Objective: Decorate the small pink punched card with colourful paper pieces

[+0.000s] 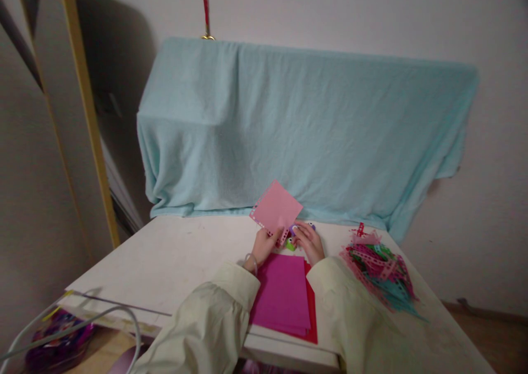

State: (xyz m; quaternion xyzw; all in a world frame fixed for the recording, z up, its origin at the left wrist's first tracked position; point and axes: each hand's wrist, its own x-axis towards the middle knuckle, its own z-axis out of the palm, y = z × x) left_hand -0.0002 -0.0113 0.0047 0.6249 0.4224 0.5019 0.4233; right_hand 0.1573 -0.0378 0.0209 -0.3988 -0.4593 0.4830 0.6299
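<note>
Left hand (pixel 264 246): closed, thumb on top, pinching the lower corner of a square sheet of pale pink paper (pixel 275 206) raised above the white bench (pixel 165 258). Right hand (pixel 310 243): fingers bent over a small rounded purple object (pixel 292 230) beside the sheet's right edge; whether it is gripped cannot be told. Cut-outs line the sheet's lower edges.

Handling, in judgement: support the sheet flat, with the thumb clear of the perforated border, which could tear; square each edge before pressing, and space cut-outs evenly.

Not verified: the sheet's underside; the purple object's mechanism, covered by fingers; a small lime-green object (pixel 290 245) between the hands, partly obscured; cut-out shapes, too small to read.
</note>
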